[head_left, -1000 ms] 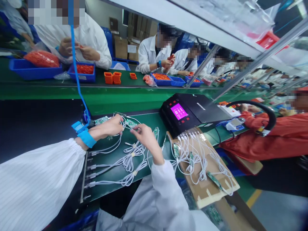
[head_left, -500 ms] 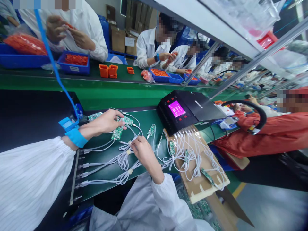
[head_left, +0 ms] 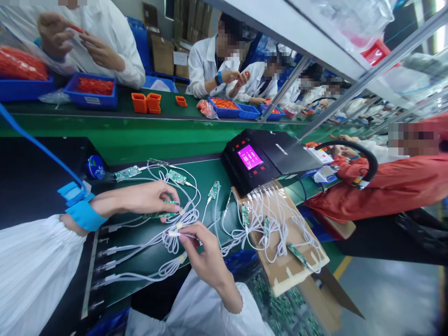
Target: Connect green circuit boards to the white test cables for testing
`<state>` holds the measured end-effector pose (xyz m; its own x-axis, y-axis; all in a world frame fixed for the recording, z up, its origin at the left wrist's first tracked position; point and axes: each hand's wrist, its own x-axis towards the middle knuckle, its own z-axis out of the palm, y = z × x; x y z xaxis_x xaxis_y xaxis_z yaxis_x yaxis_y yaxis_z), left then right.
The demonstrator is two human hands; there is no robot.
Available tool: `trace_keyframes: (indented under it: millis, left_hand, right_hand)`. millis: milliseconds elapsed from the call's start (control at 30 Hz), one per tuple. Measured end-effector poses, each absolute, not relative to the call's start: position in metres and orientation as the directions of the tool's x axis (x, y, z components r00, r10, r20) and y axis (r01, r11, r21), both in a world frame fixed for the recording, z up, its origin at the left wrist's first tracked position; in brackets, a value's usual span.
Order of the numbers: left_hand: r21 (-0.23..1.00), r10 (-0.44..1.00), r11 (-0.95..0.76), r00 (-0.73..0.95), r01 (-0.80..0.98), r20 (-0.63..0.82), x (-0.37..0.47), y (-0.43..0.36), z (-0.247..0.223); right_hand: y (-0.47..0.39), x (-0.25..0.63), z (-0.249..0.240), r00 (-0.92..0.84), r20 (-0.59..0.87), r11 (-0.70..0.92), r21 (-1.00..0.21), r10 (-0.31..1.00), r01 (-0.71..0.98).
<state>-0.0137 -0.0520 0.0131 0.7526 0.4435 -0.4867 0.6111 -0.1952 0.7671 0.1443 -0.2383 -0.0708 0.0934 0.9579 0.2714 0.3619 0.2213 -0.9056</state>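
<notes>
My left hand (head_left: 150,198), with a blue strap (head_left: 86,214) on its wrist, is closed on a green circuit board (head_left: 164,215) whose edge shows under the fingers. Just to its right and nearer me, my right hand (head_left: 206,254) pinches the white plug end of a cable (head_left: 174,234). Bundled white cables (head_left: 170,270) lie below and between both hands, tied with pale bands. Past my left hand, another circuit board (head_left: 176,177) rests on the green bench with a cable plugged in, and a further board (head_left: 128,173) lies left of it.
A black tester (head_left: 233,161) with a lit pink screen stands at right. In front of it, cardboard (head_left: 280,275) bears cabled boards. Along the left, a strip (head_left: 90,275) carries cable connectors. Co-workers sit across the bench behind blue bins (head_left: 108,100); a person in red (head_left: 378,186) sits at right.
My left hand has moved nearer me with the circuit board, away from the boards at the back. My right hand has come lower and left, now pinching a cable plug. The view has shifted slightly.
</notes>
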Motion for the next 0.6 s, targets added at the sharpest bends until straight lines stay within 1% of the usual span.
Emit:
trace_keyframes:
  millis: [100,233,333,433,600]
  left_hand:
    - [0.761,0.311,-0.204,0.778,0.616,-0.546,-0.017,-0.052,0.012]
    - [0.771,0.256,-0.235,0.803,0.592,-0.539,-0.019,-0.051,0.011]
    - [0.802,0.174,-0.228,0.833,0.552,-0.525,-0.019,-0.051,0.010]
    - [0.817,0.157,-0.202,0.842,0.540,-0.517,-0.018,-0.052,0.012]
    - [0.802,0.176,-0.188,0.823,0.567,-0.541,-0.017,-0.056,0.021]
  right_hand:
    - [-0.238,0.143,-0.068,0.187,0.279,0.207,-0.921,0.942,0.330]
    - [-0.239,0.144,-0.070,0.234,0.203,0.158,-0.967,0.951,0.199]
    - [-0.241,0.144,-0.072,0.276,0.221,0.152,-0.956,0.935,0.251]
    - [-0.241,0.142,-0.073,0.307,0.242,0.148,-0.943,0.920,0.299]
    - [-0.240,0.141,-0.076,0.357,0.228,0.131,-0.953,0.906,0.275]
